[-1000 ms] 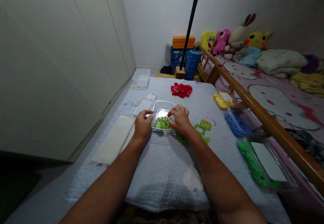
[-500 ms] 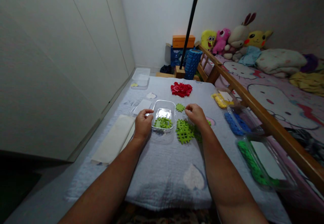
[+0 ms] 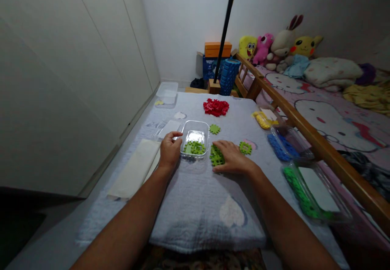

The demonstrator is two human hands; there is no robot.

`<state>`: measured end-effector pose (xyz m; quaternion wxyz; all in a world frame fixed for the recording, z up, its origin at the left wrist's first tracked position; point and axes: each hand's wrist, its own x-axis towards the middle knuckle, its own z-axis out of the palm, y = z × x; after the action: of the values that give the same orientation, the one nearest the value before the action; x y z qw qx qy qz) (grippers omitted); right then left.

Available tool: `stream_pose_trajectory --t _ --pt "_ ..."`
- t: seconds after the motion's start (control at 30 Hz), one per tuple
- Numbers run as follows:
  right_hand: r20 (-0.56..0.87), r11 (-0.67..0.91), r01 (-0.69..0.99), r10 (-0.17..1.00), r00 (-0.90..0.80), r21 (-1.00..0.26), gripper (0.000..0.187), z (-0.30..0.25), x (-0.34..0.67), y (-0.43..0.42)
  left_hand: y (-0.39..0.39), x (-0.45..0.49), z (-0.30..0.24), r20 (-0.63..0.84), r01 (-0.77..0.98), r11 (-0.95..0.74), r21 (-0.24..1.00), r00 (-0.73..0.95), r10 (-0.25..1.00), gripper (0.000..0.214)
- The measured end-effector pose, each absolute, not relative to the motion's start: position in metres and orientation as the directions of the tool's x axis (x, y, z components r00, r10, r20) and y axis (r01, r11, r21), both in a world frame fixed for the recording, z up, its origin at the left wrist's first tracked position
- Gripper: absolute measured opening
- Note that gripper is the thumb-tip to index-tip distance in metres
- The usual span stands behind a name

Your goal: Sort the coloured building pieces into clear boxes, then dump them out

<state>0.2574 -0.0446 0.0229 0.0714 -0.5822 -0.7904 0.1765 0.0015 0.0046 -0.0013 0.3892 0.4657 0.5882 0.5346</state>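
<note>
Right hand (image 3: pixel 233 157) spreads over lime-green toothed plastic tiles (image 3: pixel 216 156), probably gathering; needs fingers curled in. Left hand (image 3: pixel 171 150) hugs clear plastic tub (image 3: pixel 195 129), grip unclear.

On the cloth-covered tabletop (image 3: pixel 195 213), the left hand (image 3: pixel 170 150) sits by the left wall of a clear box (image 3: pixel 195 127), perhaps touching it; green pieces (image 3: pixel 194 148) lie inside. The right hand (image 3: pixel 230 156) spreads over a green pile (image 3: pixel 216 156). Red pieces (image 3: pixel 216 107) lie near the far edge, a clear container (image 3: pixel 168 89) at the far left corner, a green-filled box (image 3: pixel 318 190) along the right edge.
</note>
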Motion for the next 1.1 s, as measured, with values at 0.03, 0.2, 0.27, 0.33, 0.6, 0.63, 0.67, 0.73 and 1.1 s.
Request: stream_pose_trajectory --t 0.03,0.2,0.27,0.33,0.6,0.63,0.67,0.73,1.1 --pt "-0.084 0.259 0.895 0.948 -0.308 -0.363 0.103 0.019 0.257 -0.048 0.005 0.001 -0.001 0.042 0.135 -0.007 0.991 -0.262 0.964 0.033" --pt "0.028 0.238 0.875 0.968 -0.250 -0.422 0.092 0.002 0.257 -0.043 0.005 0.001 -0.003 0.050 0.141 -0.013 0.990 -0.257 0.965 0.033" --pt "0.093 0.226 0.867 0.974 -0.207 -0.445 0.089 -0.003 0.256 -0.036 0.005 0.001 -0.003 0.048 0.139 -0.012 0.990 -0.259 0.965 0.034" --pt "0.151 0.221 0.862 0.974 -0.170 -0.457 0.086 -0.007 0.255 -0.030 0.005 0.001 -0.002 0.046 0.140 -0.009 0.990 -0.261 0.964 0.034" --pt "0.258 0.071 0.899 0.965 0.048 -0.433 0.041 0.004 0.294 -0.025 0.005 0.001 -0.003 0.047 0.149 -0.009 0.989 -0.254 0.966 0.036" --pt "0.234 -0.007 0.914 0.966 0.111 -0.406 0.041 0.005 0.302 -0.026 0.005 0.000 -0.003 0.046 0.153 -0.007 0.988 -0.253 0.966 0.037" --pt "0.202 -0.085 0.924 0.965 0.170 -0.372 0.043 0.006 0.310 -0.028 0.005 0.000 -0.003 0.046 0.158 -0.005 0.987 -0.252 0.967 0.037" --pt "0.124 -0.210 0.932 0.959 0.255 -0.296 0.050 0.004 0.324 -0.031 0.005 0.000 -0.003 0.050 0.174 -0.006 0.985 -0.252 0.966 0.037" --pt "0.095 -0.168 0.881 0.968 0.233 -0.442 0.038 -0.003 0.351 -0.032 0.004 0.000 -0.001 0.053 0.168 -0.011 0.986 -0.248 0.967 0.037"
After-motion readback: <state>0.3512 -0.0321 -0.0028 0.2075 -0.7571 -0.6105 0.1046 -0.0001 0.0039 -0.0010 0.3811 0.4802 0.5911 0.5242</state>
